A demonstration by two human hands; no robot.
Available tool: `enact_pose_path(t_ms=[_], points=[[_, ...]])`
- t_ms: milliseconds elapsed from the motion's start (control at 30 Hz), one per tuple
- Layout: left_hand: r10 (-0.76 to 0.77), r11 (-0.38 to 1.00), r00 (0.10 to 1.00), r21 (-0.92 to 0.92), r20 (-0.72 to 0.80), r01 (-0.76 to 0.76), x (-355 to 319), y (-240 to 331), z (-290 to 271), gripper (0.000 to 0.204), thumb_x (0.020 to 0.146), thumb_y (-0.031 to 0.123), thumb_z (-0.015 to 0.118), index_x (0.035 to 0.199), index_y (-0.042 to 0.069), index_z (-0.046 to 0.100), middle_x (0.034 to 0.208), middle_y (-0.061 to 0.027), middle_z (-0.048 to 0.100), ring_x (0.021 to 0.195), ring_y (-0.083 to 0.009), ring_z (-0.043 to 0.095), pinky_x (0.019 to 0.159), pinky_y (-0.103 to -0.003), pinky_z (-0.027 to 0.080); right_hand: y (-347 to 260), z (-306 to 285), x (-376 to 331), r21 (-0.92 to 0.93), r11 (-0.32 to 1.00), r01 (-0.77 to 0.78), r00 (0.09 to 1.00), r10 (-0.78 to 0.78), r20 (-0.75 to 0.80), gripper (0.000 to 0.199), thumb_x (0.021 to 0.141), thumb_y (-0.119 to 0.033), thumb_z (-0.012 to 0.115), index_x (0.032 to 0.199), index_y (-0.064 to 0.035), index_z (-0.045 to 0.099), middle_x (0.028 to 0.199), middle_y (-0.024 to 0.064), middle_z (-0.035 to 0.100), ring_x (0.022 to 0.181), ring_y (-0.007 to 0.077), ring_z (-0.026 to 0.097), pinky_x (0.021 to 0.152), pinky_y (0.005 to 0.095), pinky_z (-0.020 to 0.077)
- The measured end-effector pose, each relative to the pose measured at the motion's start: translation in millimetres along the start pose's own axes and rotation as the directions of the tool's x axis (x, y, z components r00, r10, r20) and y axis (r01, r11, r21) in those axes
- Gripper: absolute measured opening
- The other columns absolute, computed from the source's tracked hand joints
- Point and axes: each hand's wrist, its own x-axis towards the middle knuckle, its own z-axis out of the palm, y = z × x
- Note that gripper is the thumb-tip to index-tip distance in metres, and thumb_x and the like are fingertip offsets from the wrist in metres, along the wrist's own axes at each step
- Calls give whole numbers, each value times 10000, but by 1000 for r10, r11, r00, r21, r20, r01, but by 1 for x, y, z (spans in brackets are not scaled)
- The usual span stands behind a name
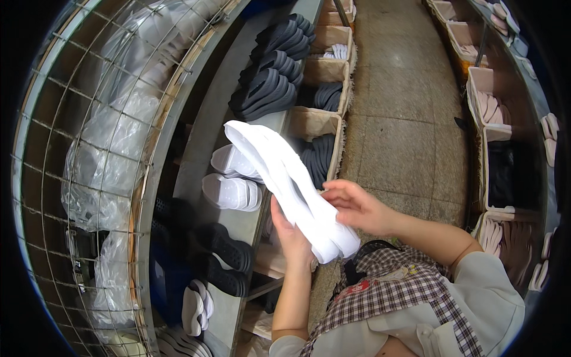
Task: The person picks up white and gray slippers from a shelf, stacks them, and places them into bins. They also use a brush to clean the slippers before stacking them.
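A small stack of long white shoe insoles (279, 172) is held up in front of me, tilted, with its narrower ends toward my body. My left hand (292, 238) grips the stack from the left side and below, its fingers partly hidden behind it. At the right edge, near the close end, my right hand (360, 208) has bent fingers and thumb against the insoles. Just beyond, on the grey shelf (229, 219), lie two piles of white dotted insoles (231, 191).
Dark grey insole piles (267, 92) and black soles (223, 256) lie along the shelf. Fabric-lined baskets (321, 122) stand beside it. A wire mesh rack (77, 160) with plastic bags curves up the left. Across the aisle floor (404, 137), more baskets (488, 107) hold pink insoles.
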Motion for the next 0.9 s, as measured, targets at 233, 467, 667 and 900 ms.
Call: enact_pose_path(t_ms=[233,467,667,900], points=[[37,978,999,-207,28,-30,0,-15,-39,544,900,145,540,1357,-17,294,1267,-189,456,1051,-250,557,807,-377,517,-8,7,10,-368,930,-3,1000,7,9,780,719,-61,663,1401,29,294,1318,186,450,1227,296,465,995,367,424],[-131,364,927,-853,350,374,-17,1,-72,586,936,405,385,1413,70,321,1101,-159,551,714,-212,472,601,-341,380,16,-34,15,759,597,-260,964,110,243,597,896,-458,475,1311,-31,432,902,121,540,621,212,504,569,320,482],[57,161,874,-868,482,469,-21,-3,-82,630,926,371,426,1461,91,250,1081,-133,523,677,-158,484,552,-269,406,38,-40,16,786,482,-386,885,-47,463,557,857,-481,524,1125,6,489,752,106,500,595,172,475,511,288,435],[162,68,868,-883,469,465,-21,-9,-114,645,903,283,493,1471,111,240,1058,-125,505,618,-122,501,473,-221,398,49,-33,32,788,448,-422,876,-22,481,620,817,-524,571,1127,6,483,742,97,499,565,160,466,470,272,431]])
